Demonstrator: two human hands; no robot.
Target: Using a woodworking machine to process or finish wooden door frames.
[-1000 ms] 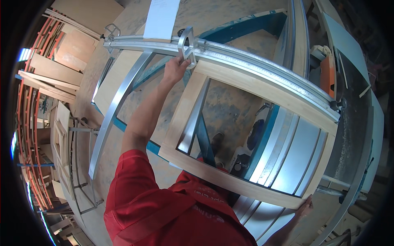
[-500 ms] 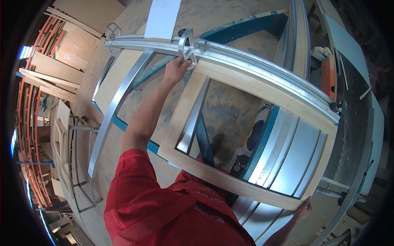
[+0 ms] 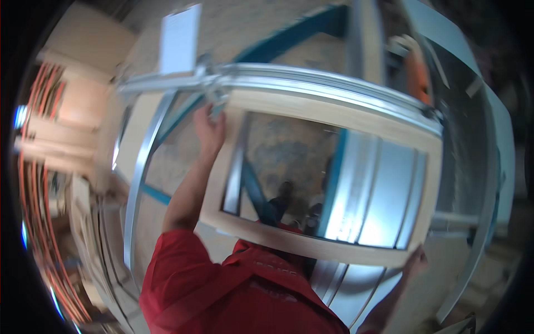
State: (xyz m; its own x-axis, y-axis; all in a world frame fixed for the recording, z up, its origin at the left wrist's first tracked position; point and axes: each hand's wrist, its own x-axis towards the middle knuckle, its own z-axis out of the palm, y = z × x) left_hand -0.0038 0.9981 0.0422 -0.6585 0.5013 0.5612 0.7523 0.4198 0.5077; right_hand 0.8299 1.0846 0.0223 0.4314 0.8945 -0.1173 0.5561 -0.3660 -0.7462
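Note:
A pale rectangular wooden frame lies across the sliding saw table, its far long side along a silver fence rail. My left hand is raised at the frame's far left corner, just below a metal flip stop on the rail. Its thumb and fingers look apart, though motion blurs them; contact with the stop is unclear. My right hand grips the frame's near right corner, its fingers partly hidden.
A white sheet stands behind the rail. Teal braces and a curved-looking metal bar run around the table. At the right is the dark saw top with an orange part. Board racks line the left.
The view has shifted and blurred. My left hand has come down off the flip stop, its fingers now parted. My right hand stays at the frame's near right corner.

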